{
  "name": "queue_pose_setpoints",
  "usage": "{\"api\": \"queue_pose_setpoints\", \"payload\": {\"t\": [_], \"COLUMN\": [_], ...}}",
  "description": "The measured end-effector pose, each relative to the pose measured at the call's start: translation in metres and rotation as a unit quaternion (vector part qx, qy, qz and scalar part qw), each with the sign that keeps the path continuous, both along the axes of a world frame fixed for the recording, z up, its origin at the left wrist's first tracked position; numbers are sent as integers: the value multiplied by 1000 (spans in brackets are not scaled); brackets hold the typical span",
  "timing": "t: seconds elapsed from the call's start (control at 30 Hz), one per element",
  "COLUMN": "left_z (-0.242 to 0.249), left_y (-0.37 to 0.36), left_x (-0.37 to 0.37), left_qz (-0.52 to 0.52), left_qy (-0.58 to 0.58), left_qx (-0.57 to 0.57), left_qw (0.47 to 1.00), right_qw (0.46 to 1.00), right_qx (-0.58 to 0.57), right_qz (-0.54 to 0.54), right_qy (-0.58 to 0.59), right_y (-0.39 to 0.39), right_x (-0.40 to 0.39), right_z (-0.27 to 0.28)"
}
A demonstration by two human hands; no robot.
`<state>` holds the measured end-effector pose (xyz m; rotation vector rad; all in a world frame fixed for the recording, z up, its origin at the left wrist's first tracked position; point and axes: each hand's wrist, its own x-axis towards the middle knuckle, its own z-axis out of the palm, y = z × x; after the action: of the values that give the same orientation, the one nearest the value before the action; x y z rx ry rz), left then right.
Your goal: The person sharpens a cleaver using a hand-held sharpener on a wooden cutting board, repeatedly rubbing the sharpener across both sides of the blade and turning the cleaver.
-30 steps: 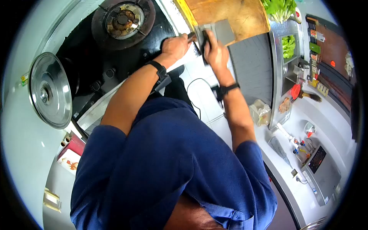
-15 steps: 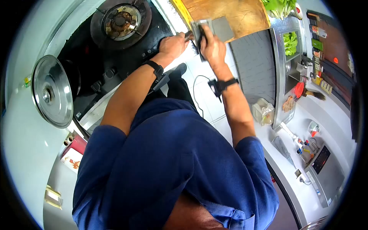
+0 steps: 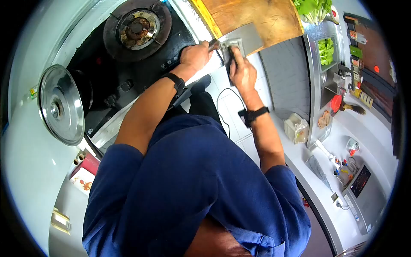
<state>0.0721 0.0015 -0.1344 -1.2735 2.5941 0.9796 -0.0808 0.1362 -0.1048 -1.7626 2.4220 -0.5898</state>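
Note:
My left hand is closed round the dark handle of a cleaver. Its broad grey blade lies flat over the near edge of a wooden cutting board. In my right hand is a flat, long grey-and-black tool with a pale frame at its far end. The index finger stretches along this tool, whose far end overlaps the cleaver's blade close to the handle. The tool's exact kind does not show, and the other fingers partly hide it.
To the left is a black gas stove with a round burner. A steel lid leans beside a dark pot. Leafy greens lie right of the board, more by the sink. A plastic bag sits on the counter.
My right hand has drawn the tool back toward me and slightly right, uncovering more of the cleaver's blade. My left hand keeps its grip, shifted slightly down in view.

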Motion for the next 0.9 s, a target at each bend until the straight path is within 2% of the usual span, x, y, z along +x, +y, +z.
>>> {"api": "queue_pose_setpoints", "payload": {"t": [0.07,0.17,0.3,0.37,0.43,0.53,0.7,0.77,0.9], "left_z": [-2,1,3,-4,-5,3,0,-5,6], "left_y": [3,3,2,-1,2,2,1,0,1], "left_x": [2,1,1,1,3,1,1,1,-1], "left_qz": [-14,-8,-3,-5,-10,-2,-8,-21,-18], "left_qy": [8,-5,-5,-7,11,-15,-4,-9,-23], "left_qx": [-12,-11,7,7,3,0,9,5,-9], "left_qw": [1000,1000,1000,1000,1000,1000,1000,1000,1000], "right_qw": [999,1000,999,1000,999,1000,999,1000,999], "right_qx": [15,-11,-26,6,-7,-1,-33,-12,17], "right_qz": [-9,11,-13,-18,-22,-23,-22,-13,-4], "right_qy": [37,17,-15,-11,35,14,-30,21,35], "right_y": [-31,-68,-3,3,-30,-73,3,-8,-76], "right_x": [-3,-6,4,5,-2,-7,9,2,-12], "right_z": [-1,7,1,1,-8,4,1,-2,1]}}
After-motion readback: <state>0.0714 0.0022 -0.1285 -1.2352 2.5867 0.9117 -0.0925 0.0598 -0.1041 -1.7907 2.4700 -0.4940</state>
